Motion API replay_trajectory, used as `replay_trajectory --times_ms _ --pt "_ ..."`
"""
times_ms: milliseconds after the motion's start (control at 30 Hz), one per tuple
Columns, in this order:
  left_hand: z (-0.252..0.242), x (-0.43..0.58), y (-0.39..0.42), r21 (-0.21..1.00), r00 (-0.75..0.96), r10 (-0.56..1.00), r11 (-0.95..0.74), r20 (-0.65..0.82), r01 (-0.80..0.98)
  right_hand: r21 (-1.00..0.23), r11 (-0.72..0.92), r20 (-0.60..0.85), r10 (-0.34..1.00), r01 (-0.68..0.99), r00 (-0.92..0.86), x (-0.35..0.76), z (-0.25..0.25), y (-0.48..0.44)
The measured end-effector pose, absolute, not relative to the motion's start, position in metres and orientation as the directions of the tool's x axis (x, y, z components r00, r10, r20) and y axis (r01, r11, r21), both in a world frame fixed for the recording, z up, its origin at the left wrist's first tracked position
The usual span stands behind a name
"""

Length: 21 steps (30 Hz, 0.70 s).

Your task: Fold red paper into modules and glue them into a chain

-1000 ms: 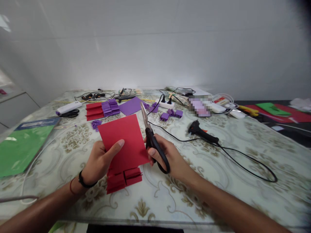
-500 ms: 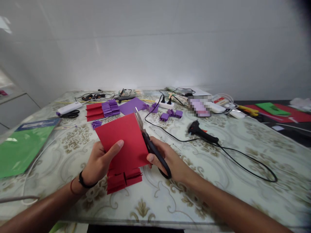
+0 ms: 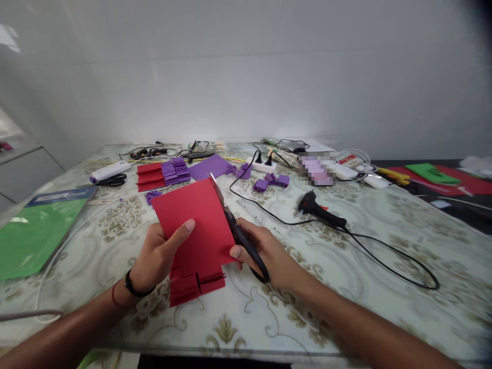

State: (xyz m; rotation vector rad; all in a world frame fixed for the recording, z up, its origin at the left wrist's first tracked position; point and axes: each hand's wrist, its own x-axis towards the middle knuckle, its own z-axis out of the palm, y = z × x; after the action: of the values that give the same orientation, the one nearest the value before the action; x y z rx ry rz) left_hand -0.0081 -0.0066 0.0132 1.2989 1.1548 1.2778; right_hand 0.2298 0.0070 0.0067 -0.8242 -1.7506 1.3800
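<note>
My left hand [image 3: 163, 251] grips a sheet of red paper [image 3: 196, 220] by its left side, thumb on top and fingers hidden underneath. In my right hand [image 3: 265, 251] is a pair of black-handled scissors [image 3: 242, 233], its blades along the sheet's right edge and pointing away from me. The blades look closed or nearly so. Folded red paper pieces [image 3: 184, 289] lie on the table just below the held sheet, partly covered by it.
A black glue gun [image 3: 321, 210] with a looping cord lies to the right. Behind are folded purple strips [image 3: 176, 170], a purple sheet [image 3: 209, 166], a white power strip [image 3: 261, 165] and small purple pieces [image 3: 271, 181]. Green paper [image 3: 42, 230] lies left; yellow-handled pliers [image 3: 392, 175] sit far right.
The scissor blades have come together along the red sheet's right edge, and their tips have shifted slightly left. My left hand keeps its hold almost unmoved.
</note>
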Motion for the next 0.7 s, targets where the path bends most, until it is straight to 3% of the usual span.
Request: replay_trajectory --times_ms 700 --pt "0.0167 -0.0069 -0.0076 0.993 0.014 0.993 -0.115 0.114 0.040 -0.985 0.172 0.130 0.848 0.035 -0.514 0.2301 0.0026 0.0061"
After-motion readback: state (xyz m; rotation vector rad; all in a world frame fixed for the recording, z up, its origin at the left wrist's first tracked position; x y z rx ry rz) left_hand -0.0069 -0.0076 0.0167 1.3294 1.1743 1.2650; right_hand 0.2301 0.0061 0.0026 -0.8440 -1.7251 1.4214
